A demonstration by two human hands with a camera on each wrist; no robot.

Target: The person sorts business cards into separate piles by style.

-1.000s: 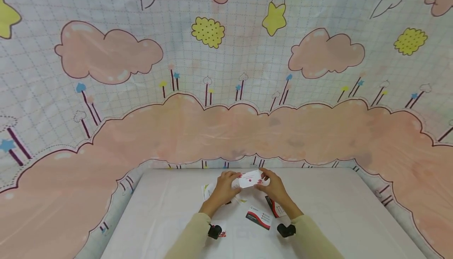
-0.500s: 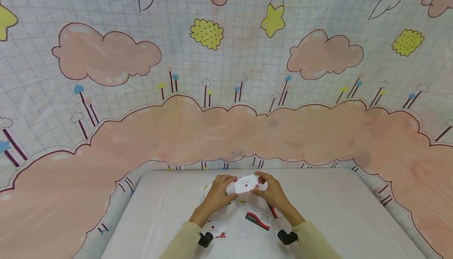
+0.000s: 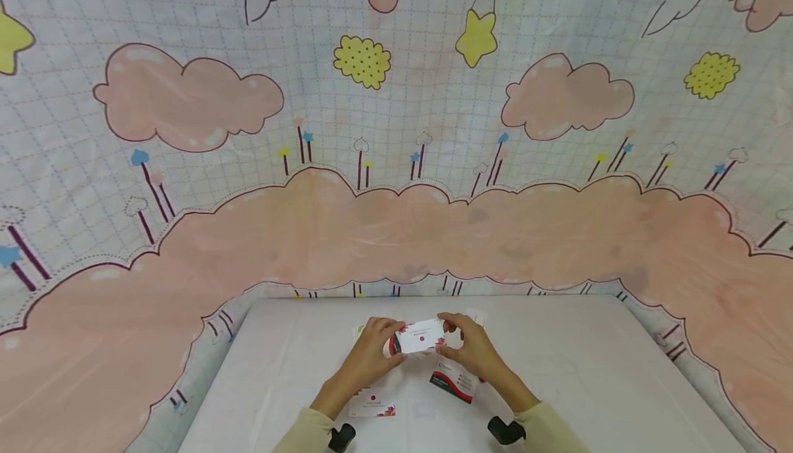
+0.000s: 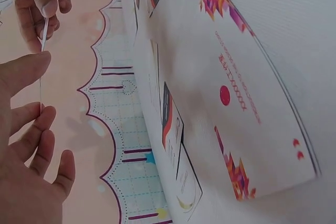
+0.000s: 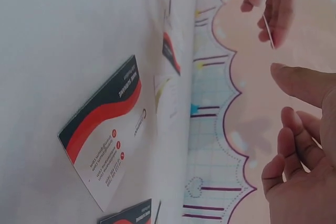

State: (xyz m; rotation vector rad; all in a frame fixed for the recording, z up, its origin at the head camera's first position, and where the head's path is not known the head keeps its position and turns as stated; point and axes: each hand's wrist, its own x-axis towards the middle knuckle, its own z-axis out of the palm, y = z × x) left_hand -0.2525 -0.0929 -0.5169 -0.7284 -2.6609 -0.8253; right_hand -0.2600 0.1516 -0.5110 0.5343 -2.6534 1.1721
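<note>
Between my two hands is a white business card [image 3: 421, 336] with a red dot and red-orange patterned corners. My left hand [image 3: 370, 351] pinches its left end, thumb below and fingers above; in the left wrist view a thin edge runs between thumb and fingers. My right hand [image 3: 473, 350] is at the right end, fingertips at the upper corner and thumb at the lower one. A similar white card [image 4: 236, 93] lies on the table below the left forearm. Nearer the right hand lies a business card with black and red waves [image 5: 107, 129].
Another black-and-red card [image 5: 131, 213] lies near the right forearm. More cards, one with a black-and-red stripe [image 4: 169, 116], lie farther back, partly behind the hands. The white-covered table [image 3: 297, 343] meets a cloud-patterned backdrop [image 3: 396, 226].
Both hands have come down and left, nearer me, with the card. The white card on the table by my left forearm has come into view. A pale card now shows behind my right hand.
</note>
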